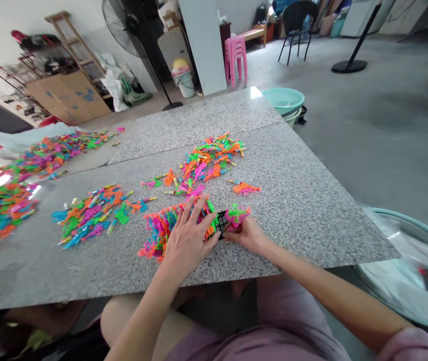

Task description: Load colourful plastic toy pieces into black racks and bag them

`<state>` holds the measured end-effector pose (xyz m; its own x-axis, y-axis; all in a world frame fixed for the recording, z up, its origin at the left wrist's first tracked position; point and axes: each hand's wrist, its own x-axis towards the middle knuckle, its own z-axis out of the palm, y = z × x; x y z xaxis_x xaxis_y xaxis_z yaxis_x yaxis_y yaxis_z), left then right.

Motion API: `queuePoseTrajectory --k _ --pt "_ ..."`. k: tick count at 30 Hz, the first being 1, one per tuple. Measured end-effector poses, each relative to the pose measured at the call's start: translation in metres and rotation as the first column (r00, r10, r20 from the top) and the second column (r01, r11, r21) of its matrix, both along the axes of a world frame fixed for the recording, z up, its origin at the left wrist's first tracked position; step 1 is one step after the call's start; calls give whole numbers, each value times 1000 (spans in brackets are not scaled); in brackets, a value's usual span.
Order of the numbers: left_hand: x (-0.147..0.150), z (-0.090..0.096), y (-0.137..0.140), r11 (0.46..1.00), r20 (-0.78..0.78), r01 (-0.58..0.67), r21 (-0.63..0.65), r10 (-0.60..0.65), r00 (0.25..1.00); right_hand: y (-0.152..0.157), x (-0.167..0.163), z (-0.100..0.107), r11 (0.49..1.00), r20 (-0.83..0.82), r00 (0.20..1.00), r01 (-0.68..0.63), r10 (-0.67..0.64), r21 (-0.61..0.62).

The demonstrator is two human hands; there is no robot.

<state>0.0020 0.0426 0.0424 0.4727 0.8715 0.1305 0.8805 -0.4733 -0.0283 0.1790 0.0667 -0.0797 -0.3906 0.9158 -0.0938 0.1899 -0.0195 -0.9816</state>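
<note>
On the grey speckled table a tight row of small bright plastic toys (157, 230), in pink, orange, green and blue, stands upright in a black plastic rack (221, 220). My left hand (187, 233) lies over the right part of this row, its fingers stretched out and touching the toys. At the bare right end of the rack, my right hand (246, 233) pinches a pink and green plastic toy (236, 213). My right fingertips are partly hidden under it. Just behind, an orange and pink toy with a thin stick-like end (246, 188) lies loose.
A loose heap of similar toys (209, 163) lies behind the rack, a smaller heap (97, 210) to the left, and larger heaps (3, 210) farther left. A green basket with plastic bags (417, 260) stands by the right table edge. Turquoise basins (283, 98) stand beyond the far edge.
</note>
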Motion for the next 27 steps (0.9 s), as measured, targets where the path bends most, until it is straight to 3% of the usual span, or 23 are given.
queuePoseTrajectory --k 3,6,11,13,16,17,19,21,22,24,27 --pt "0 -1 -1 1000 -12 -4 -4 4 1000 -1 -11 3 970 359 930 -13 -77 242" --pt "0 -1 -1 1000 1 -8 -7 8 1000 6 -17 17 949 586 807 -124 -73 289" --pt "2 5 2 1000 84 1 -19 0 997 8 -33 34 942 691 722 -257 38 217" --pt "5 6 3 1000 95 -19 -9 20 995 10 -32 36 935 675 734 -283 68 214" --pt "11 5 4 996 69 -73 52 69 995 35 -12 40 884 621 756 -415 205 214" --pt "12 4 4 994 53 -80 72 76 996 50 -4 43 883 623 759 -410 191 228" --pt "13 1 4 993 15 -73 92 72 997 87 10 50 922 680 733 -271 11 277" --pt "11 -2 4 992 -8 -70 104 71 997 124 15 56 943 746 638 -88 -194 320" --pt "9 -3 4 992 -13 -68 109 70 997 139 14 58 948 772 593 -44 -229 315" --pt "5 -5 4 991 -11 -50 120 52 999 159 10 59 964 808 558 -50 -190 260" --pt "-1 -5 5 994 -8 10 111 -10 1000 164 14 55 971 829 550 -128 -99 201"
